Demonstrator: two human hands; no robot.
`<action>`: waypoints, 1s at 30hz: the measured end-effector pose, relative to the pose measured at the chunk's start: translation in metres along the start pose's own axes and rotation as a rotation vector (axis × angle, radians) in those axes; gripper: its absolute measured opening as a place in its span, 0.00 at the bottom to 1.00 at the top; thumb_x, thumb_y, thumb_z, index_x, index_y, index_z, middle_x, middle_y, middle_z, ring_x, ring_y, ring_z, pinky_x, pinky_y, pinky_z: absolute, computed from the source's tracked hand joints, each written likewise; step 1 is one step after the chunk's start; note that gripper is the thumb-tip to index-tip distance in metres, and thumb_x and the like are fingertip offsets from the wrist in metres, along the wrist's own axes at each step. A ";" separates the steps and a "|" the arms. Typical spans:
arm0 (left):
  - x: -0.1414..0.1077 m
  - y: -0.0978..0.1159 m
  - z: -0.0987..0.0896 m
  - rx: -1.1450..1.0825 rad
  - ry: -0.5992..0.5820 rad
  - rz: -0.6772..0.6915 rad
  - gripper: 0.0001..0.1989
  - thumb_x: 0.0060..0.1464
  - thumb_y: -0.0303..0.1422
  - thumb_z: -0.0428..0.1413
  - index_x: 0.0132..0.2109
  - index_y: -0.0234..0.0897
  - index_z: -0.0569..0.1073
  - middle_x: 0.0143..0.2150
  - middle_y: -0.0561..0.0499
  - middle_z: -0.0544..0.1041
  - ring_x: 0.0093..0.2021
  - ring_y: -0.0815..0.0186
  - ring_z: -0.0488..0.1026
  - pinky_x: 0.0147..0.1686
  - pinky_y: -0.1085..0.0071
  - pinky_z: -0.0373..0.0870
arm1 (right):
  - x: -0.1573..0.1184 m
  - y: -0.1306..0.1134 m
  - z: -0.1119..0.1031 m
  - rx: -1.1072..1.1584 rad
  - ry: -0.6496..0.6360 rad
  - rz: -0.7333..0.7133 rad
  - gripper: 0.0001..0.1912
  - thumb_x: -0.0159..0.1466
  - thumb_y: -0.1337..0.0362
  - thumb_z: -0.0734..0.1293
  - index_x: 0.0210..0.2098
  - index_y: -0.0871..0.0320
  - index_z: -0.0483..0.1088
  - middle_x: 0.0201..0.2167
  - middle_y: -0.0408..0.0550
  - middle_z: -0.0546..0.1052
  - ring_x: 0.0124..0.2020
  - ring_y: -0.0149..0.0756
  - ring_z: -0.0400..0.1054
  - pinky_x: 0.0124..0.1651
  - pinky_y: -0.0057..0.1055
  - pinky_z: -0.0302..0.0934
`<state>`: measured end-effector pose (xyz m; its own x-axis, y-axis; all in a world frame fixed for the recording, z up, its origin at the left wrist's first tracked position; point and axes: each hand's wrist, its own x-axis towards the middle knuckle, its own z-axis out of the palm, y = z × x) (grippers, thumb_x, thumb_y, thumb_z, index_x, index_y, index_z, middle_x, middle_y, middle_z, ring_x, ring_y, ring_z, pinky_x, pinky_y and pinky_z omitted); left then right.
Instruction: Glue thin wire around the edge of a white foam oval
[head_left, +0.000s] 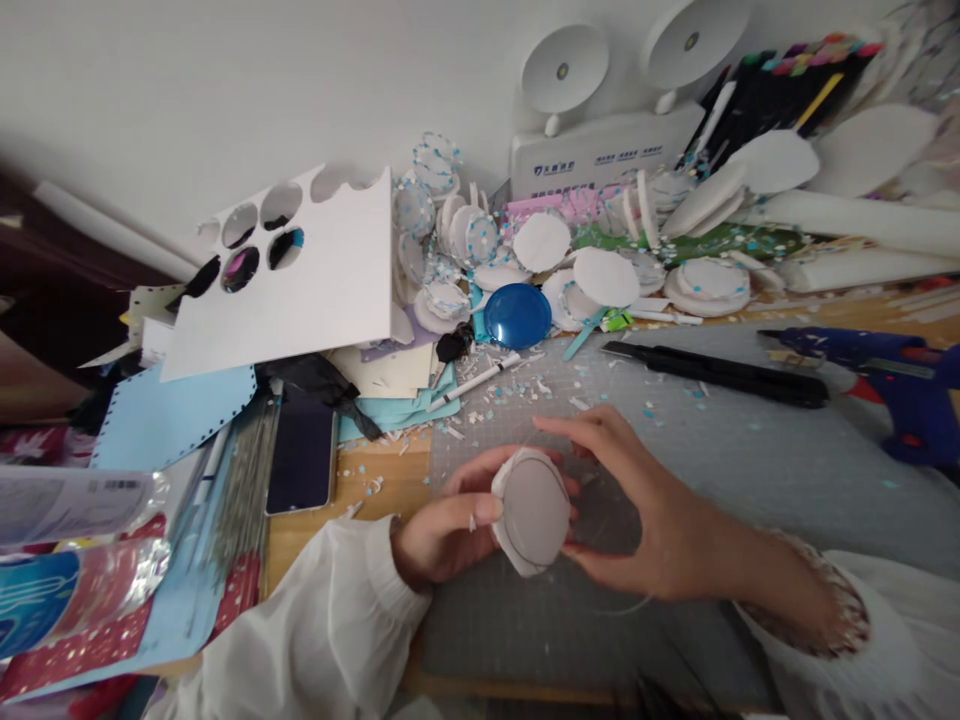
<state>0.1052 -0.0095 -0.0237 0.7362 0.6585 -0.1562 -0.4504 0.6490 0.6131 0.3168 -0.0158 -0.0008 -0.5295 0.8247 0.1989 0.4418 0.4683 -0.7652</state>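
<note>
A white disc [534,510] with a thin line drawn round its face is tilted above the grey cutting mat [495,640]. My left hand [454,520] grips it, thumb on the near left edge and fingers behind. My right hand [637,510] is at the disc's right side, thumb and fingers spread apart. Its thumb tip comes close to the disc's lower right edge; whether it touches is unclear. A thin clear strand curves below the right hand.
White discs [606,278] and a blue round lid [517,315] lie behind the mat. A black cutter [720,375] and a blue glue gun [900,380] are at right. Leftward are a phone [301,450], a white board with holes [337,270] and plastic packets [75,590].
</note>
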 end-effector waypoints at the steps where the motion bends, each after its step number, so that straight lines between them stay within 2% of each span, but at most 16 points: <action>1: 0.000 0.000 0.000 0.002 -0.003 0.001 0.31 0.45 0.44 0.63 0.55 0.35 0.71 0.51 0.37 0.76 0.46 0.54 0.76 0.42 0.63 0.71 | 0.000 0.000 -0.001 -0.003 -0.003 0.002 0.43 0.54 0.67 0.70 0.65 0.50 0.49 0.48 0.52 0.63 0.49 0.46 0.62 0.51 0.41 0.64; 9: 0.001 0.001 0.000 0.009 -0.008 0.012 0.32 0.46 0.46 0.62 0.55 0.34 0.71 0.51 0.35 0.77 0.46 0.50 0.77 0.43 0.60 0.71 | -0.001 0.002 -0.002 -0.028 0.004 0.015 0.44 0.53 0.67 0.71 0.65 0.48 0.49 0.49 0.52 0.65 0.50 0.48 0.63 0.52 0.44 0.63; 15: 0.001 0.003 0.002 0.010 -0.016 0.026 0.28 0.48 0.43 0.63 0.55 0.36 0.73 0.49 0.39 0.79 0.43 0.57 0.78 0.42 0.66 0.72 | -0.001 0.004 -0.003 -0.044 0.003 0.021 0.44 0.54 0.67 0.71 0.65 0.48 0.49 0.49 0.52 0.64 0.50 0.48 0.61 0.52 0.45 0.63; 20: 0.000 0.001 0.000 0.050 0.011 0.012 0.28 0.49 0.41 0.63 0.56 0.36 0.73 0.49 0.39 0.79 0.43 0.57 0.78 0.41 0.67 0.73 | 0.000 0.006 -0.001 -0.058 0.002 0.001 0.43 0.55 0.66 0.71 0.65 0.49 0.48 0.48 0.51 0.64 0.50 0.47 0.61 0.51 0.44 0.62; 26: 0.001 0.001 0.000 0.036 0.042 0.021 0.26 0.50 0.41 0.61 0.55 0.35 0.73 0.48 0.38 0.79 0.42 0.55 0.79 0.41 0.65 0.74 | -0.002 0.007 0.001 -0.007 0.041 0.031 0.48 0.53 0.63 0.74 0.66 0.47 0.47 0.46 0.49 0.62 0.44 0.44 0.62 0.45 0.41 0.65; 30: 0.002 0.002 0.001 0.003 0.078 0.035 0.26 0.49 0.42 0.61 0.53 0.34 0.74 0.48 0.37 0.79 0.43 0.51 0.79 0.40 0.62 0.73 | -0.003 0.010 0.003 0.120 0.060 0.043 0.55 0.49 0.59 0.77 0.67 0.44 0.44 0.44 0.48 0.62 0.41 0.43 0.62 0.46 0.42 0.65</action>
<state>0.1066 -0.0075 -0.0218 0.6787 0.7082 -0.1943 -0.4733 0.6241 0.6217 0.3207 -0.0151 -0.0109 -0.4663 0.8623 0.1977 0.3716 0.3937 -0.8408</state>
